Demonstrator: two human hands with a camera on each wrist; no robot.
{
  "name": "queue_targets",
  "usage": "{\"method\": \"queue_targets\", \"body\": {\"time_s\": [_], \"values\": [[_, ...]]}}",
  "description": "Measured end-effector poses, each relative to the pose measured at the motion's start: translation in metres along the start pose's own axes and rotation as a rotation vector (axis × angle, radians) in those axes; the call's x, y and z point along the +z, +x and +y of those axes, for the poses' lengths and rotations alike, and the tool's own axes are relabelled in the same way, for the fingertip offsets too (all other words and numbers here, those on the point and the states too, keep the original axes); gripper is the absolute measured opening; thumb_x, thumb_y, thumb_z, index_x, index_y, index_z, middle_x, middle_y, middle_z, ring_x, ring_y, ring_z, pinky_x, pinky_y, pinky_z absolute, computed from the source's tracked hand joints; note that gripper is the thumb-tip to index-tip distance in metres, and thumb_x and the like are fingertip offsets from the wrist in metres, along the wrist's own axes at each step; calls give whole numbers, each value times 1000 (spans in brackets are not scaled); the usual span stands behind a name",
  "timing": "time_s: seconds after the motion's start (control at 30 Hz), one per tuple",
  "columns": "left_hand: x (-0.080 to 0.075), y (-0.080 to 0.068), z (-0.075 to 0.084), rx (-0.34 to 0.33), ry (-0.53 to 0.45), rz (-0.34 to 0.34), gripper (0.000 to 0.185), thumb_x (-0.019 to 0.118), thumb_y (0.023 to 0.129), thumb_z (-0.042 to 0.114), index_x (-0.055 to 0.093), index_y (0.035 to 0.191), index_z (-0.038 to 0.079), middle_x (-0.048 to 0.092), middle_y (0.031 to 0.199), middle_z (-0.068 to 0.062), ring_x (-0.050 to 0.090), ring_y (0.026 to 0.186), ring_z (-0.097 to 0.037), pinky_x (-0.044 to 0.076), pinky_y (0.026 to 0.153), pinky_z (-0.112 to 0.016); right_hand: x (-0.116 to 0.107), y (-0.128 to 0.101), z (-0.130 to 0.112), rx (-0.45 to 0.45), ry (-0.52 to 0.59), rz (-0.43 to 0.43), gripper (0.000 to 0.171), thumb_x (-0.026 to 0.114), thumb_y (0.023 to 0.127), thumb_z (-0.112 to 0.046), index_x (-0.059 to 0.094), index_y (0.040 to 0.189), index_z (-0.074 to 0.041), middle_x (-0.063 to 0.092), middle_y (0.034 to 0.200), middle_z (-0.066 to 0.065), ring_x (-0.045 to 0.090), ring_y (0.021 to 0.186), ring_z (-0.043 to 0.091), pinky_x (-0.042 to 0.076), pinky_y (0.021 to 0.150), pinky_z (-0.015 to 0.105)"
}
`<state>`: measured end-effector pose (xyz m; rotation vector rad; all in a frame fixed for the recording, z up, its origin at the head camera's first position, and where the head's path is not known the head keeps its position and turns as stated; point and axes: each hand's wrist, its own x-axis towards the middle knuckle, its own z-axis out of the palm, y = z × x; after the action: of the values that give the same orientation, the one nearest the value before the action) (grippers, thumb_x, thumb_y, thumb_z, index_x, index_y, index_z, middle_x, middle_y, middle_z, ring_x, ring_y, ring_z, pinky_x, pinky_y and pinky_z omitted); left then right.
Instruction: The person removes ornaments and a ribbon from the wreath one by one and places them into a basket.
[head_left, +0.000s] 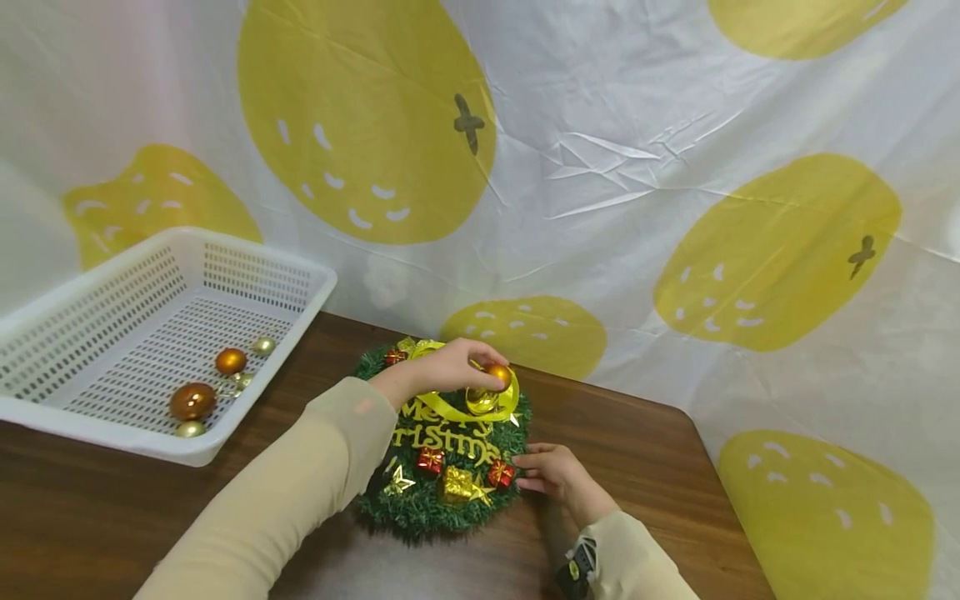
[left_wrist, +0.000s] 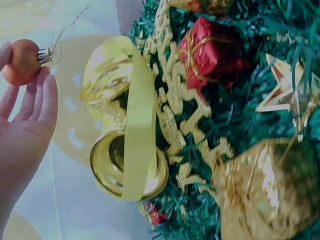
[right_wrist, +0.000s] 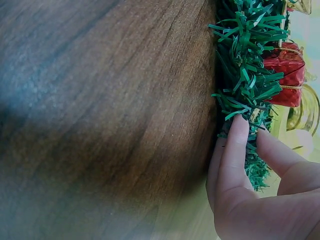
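Note:
A green wreath (head_left: pixel 420 508) with gold "Merry Christmas" lettering lies on the brown table (head_left: pixel 660 467). My left hand (head_left: pixel 483 368) reaches over its far side and pinches a small orange ball (head_left: pixel 500 375) at the fingertips, just above the gold bells (head_left: pixel 480 402) and yellow ribbon (head_left: pixel 450 410). In the left wrist view the orange ball (left_wrist: pixel 21 61), with its silver cap and wire loop, sits against my fingers (left_wrist: pixel 42 100), left of the gold bells (left_wrist: pixel 125 167). My right hand (head_left: pixel 534 472) rests on the table, its straight fingers (right_wrist: pixel 235 150) touching the wreath's (right_wrist: pixel 245 75) near-right edge.
A white perforated basket (head_left: pixel 247 267) stands at the left on the table, holding several orange and gold balls (head_left: pixel 192 401). Small red gift boxes (head_left: pixel 430 459), a gold gift box (head_left: pixel 455 485) and gold stars (head_left: pixel 398 481) sit on the wreath. A white sheet with yellow shapes (head_left: pixel 600 167) hangs behind.

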<state>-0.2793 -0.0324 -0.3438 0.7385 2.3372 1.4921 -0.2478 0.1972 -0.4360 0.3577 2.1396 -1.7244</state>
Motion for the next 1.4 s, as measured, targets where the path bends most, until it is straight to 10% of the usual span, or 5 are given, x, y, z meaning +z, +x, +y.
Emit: {"method": "queue_targets", "body": {"time_s": [1.4], "values": [[-106, -50, -13, -54, 28, 212, 43, 61, 90, 15, 51, 128, -3, 57, 120, -23, 59, 101, -29, 52, 75, -25, -6, 3, -1, -4, -13, -9, 58, 60, 85, 6, 31, 134, 17, 44, 78, 8, 46, 64, 13, 57, 60, 22]]}}
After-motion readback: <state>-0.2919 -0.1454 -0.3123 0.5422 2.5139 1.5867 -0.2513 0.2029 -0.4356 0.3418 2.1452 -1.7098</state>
